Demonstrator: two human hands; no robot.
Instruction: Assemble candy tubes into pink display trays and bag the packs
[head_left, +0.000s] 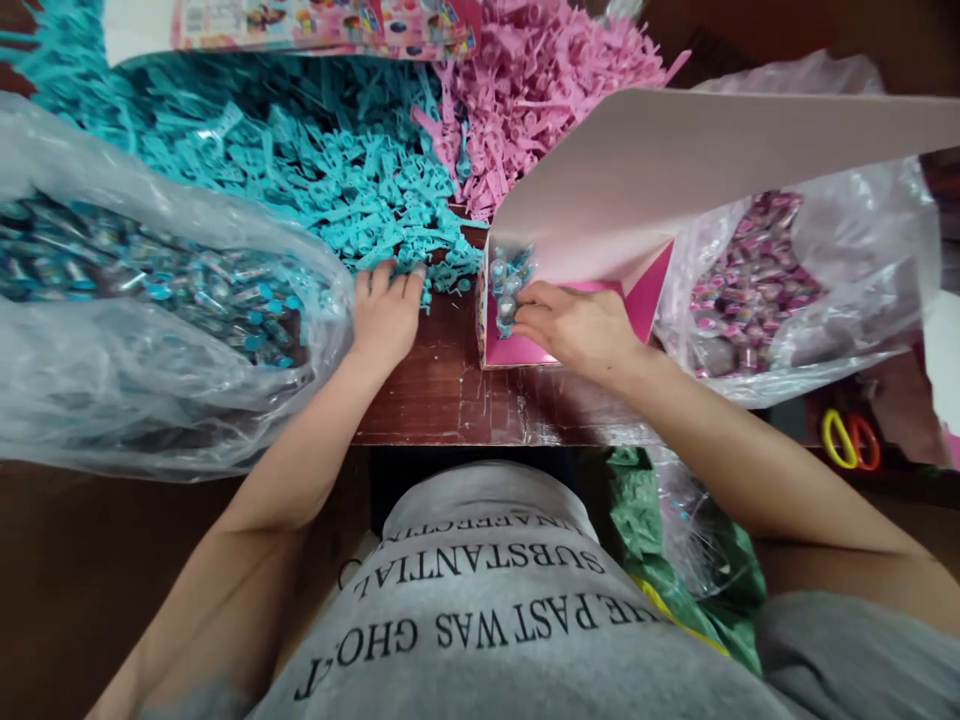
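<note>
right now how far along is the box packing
Early on. Done: a small cluster of wrapped blue pieces sits in the pink box. In hand: the right hand places them while the left hand rests at the teal pile. Left: most of the box is unfilled, and both bags remain full.

A small pink cardboard box (570,300) lies on its side at the dark wooden table's near edge, its pale lid flap raised wide and its opening facing left. Wrapped blue items (508,285) fill that opening in a tight cluster. Just left, a heap of teal plastic pieces (330,165) spreads across the table.
</note>
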